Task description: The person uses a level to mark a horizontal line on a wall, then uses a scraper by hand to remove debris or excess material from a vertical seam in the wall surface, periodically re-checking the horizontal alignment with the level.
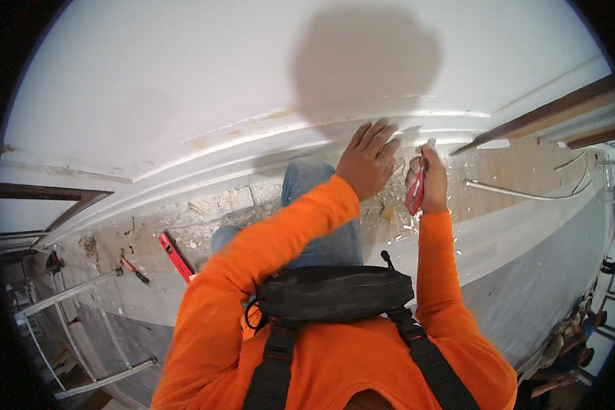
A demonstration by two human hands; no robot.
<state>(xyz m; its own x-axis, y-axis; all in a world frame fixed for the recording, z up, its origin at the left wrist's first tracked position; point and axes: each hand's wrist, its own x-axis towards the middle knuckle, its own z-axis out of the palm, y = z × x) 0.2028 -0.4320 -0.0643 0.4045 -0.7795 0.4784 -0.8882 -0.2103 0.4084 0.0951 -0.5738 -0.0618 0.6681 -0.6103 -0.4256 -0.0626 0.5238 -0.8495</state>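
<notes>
Gripping red-handled tool (417, 188) in right hand (435, 183), close to white skirting (219, 164). Holding left hand (367, 160) open at skirting; cannot confirm contact. Apparently working along skirting; next likely calls for steady tool placement.

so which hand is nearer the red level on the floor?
Left. The left hand is ahead and right of the red level; the right hand, holding a red tool, is farther right.

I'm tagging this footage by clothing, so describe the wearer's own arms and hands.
The left sleeve and right sleeve are long, plain bright orange fabric, ending near the wrists. The left hand and right hand are ungloved. No cables or markings show on either sleeve.
</notes>
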